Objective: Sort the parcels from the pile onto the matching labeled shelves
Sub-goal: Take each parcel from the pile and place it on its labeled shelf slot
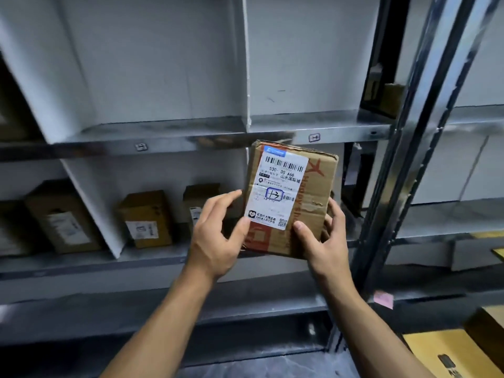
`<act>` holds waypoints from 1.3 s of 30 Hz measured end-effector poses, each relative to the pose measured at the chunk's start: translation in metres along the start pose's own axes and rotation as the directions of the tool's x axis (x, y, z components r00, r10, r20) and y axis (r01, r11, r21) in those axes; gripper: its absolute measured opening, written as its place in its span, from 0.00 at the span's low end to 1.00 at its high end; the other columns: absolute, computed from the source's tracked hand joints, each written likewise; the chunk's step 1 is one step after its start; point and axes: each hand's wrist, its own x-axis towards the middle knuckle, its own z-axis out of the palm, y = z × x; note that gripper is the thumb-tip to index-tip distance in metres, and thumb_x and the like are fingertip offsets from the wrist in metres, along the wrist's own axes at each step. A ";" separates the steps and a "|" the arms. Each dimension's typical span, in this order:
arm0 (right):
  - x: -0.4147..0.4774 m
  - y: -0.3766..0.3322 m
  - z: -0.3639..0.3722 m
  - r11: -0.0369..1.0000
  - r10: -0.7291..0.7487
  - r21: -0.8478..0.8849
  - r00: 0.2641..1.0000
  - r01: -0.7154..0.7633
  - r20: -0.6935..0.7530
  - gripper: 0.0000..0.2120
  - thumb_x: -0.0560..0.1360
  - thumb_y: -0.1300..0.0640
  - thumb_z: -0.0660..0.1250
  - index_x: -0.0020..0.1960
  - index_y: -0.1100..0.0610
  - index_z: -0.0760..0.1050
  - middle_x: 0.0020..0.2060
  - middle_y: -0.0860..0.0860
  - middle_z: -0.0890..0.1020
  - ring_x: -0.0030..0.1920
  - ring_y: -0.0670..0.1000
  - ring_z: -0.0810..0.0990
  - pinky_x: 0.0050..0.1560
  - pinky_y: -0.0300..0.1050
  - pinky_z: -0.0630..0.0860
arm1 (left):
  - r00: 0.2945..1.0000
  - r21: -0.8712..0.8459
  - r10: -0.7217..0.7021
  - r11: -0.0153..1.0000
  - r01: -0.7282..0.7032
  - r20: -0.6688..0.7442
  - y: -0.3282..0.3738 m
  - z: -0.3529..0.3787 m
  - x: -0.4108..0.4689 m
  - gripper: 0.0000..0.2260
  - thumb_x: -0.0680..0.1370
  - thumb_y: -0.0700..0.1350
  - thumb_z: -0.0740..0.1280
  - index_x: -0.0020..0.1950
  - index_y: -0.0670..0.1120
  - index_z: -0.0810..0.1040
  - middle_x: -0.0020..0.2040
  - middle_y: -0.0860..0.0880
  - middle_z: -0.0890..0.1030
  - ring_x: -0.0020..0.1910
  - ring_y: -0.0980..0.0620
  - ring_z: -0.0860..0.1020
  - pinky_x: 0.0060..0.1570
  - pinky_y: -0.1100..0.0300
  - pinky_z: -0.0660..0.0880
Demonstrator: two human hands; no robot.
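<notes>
I hold a flat brown cardboard parcel (313, 186) upright in front of the grey metal shelving (163, 137). Its white shipping label carries a hand-written mark in a blue box that looks like "1-3". My right hand (324, 241) grips the parcel's lower right corner, thumb on the front. My left hand (218, 236) touches its lower left edge with thumb and fingertips. Small label tags sit on the shelf lip above, one (141, 146) to the left and one (314, 137) just above the parcel.
Several brown boxes (144, 219) stand on the lower shelf to the left, split by white dividers (92, 203). The upper shelf bays hold nothing visible. A dark metal upright (387, 159) rises at right. Yellow and brown cartons (447, 353) lie at the bottom right, near a pink note (384, 299).
</notes>
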 end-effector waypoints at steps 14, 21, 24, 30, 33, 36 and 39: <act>0.056 -0.058 0.131 0.959 -0.219 0.228 0.953 0.170 0.209 0.34 0.77 0.62 0.73 0.77 0.52 0.60 0.64 0.49 0.78 0.62 0.44 0.79 0.66 0.51 0.76 | 0.986 0.672 -0.164 0.734 0.100 0.032 -0.042 -0.133 0.029 0.21 0.73 0.53 0.64 0.62 0.43 0.77 0.57 0.45 0.78 0.56 0.42 0.75 0.58 0.46 0.73; 0.104 -0.096 0.224 0.929 -0.331 0.246 0.918 0.277 0.217 0.34 0.77 0.55 0.73 0.77 0.47 0.60 0.66 0.47 0.77 0.64 0.46 0.79 0.65 0.52 0.77 | 0.992 0.678 -0.126 0.730 0.088 0.007 -0.083 -0.181 0.064 0.19 0.77 0.54 0.65 0.66 0.50 0.74 0.60 0.51 0.76 0.59 0.50 0.72 0.59 0.49 0.73; 0.127 -0.104 0.270 0.931 -0.323 0.247 0.923 0.269 0.209 0.32 0.76 0.52 0.73 0.75 0.44 0.62 0.65 0.46 0.78 0.64 0.46 0.78 0.65 0.54 0.77 | 0.994 0.673 -0.102 0.737 0.056 0.029 -0.102 -0.202 0.083 0.19 0.76 0.55 0.63 0.66 0.51 0.74 0.60 0.53 0.76 0.58 0.51 0.72 0.59 0.49 0.72; 0.167 -0.102 0.351 0.949 -0.311 0.113 0.934 0.295 0.176 0.31 0.75 0.52 0.72 0.74 0.43 0.63 0.66 0.46 0.78 0.65 0.47 0.77 0.68 0.55 0.74 | 0.992 0.678 -0.095 0.735 0.018 0.077 -0.152 -0.237 0.113 0.20 0.77 0.55 0.63 0.68 0.53 0.72 0.62 0.55 0.73 0.61 0.52 0.70 0.61 0.51 0.70; 0.179 -0.091 0.378 0.949 -0.307 -0.002 0.931 0.314 0.197 0.32 0.75 0.52 0.72 0.75 0.46 0.62 0.67 0.50 0.76 0.67 0.51 0.75 0.70 0.56 0.71 | 0.991 0.677 -0.086 0.736 -0.004 0.099 -0.174 -0.249 0.125 0.22 0.76 0.58 0.60 0.68 0.53 0.72 0.62 0.55 0.73 0.62 0.53 0.70 0.61 0.51 0.70; 0.184 -0.083 0.395 0.950 -0.283 -0.074 0.937 0.303 0.207 0.33 0.75 0.51 0.72 0.76 0.46 0.61 0.68 0.51 0.75 0.68 0.52 0.74 0.69 0.57 0.72 | 0.987 0.680 -0.081 0.733 -0.033 0.136 -0.193 -0.257 0.134 0.23 0.76 0.60 0.57 0.69 0.54 0.71 0.62 0.56 0.72 0.61 0.53 0.69 0.62 0.53 0.68; 0.188 -0.080 0.405 0.949 -0.254 -0.131 0.943 0.285 0.213 0.36 0.75 0.49 0.74 0.76 0.45 0.58 0.67 0.49 0.76 0.67 0.51 0.75 0.69 0.57 0.73 | 0.985 0.658 -0.066 0.751 -0.055 0.157 -0.207 -0.262 0.139 0.24 0.75 0.60 0.56 0.69 0.54 0.71 0.61 0.55 0.73 0.61 0.53 0.70 0.61 0.53 0.69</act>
